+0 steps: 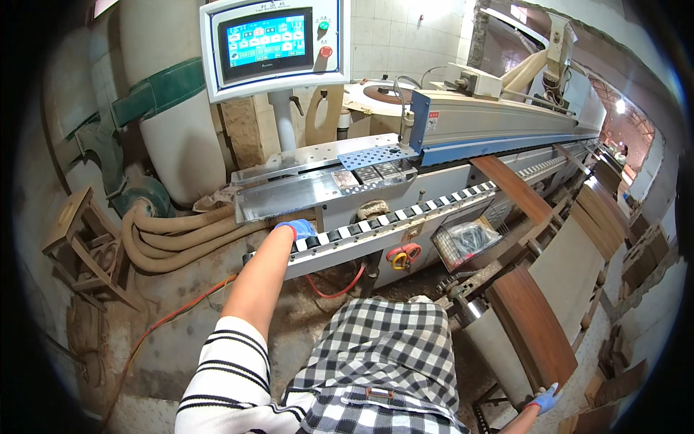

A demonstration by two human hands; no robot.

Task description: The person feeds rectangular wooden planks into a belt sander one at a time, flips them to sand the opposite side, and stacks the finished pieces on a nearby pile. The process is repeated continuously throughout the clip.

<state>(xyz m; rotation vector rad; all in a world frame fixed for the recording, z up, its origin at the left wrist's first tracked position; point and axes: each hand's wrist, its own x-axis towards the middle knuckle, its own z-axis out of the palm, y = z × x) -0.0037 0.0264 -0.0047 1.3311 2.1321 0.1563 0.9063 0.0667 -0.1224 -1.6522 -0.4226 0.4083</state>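
My left hand (298,229), in a blue glove, lies over the near end of the roller rail (394,221), its fingers stretched out along the rail and partly hidden. At the lower right, my right hand (546,398), also gloved in blue, is at the near corner of a stack of brown wood-grain boards (536,329). Its fingers are spread and hold nothing that I can see. The stack lies on a roller conveyor. Another brown board (513,188) sticks out across the rail from under the long machine (499,130).
A control panel with a lit screen (266,42) stands above the machine's near end. Ribbed hoses (173,242) and a wooden stool (79,242) are on the left. A red hose (181,311) crosses the floor. Scissors (400,258) with orange handles hang below the rail. More panels (600,210) lie along the right.
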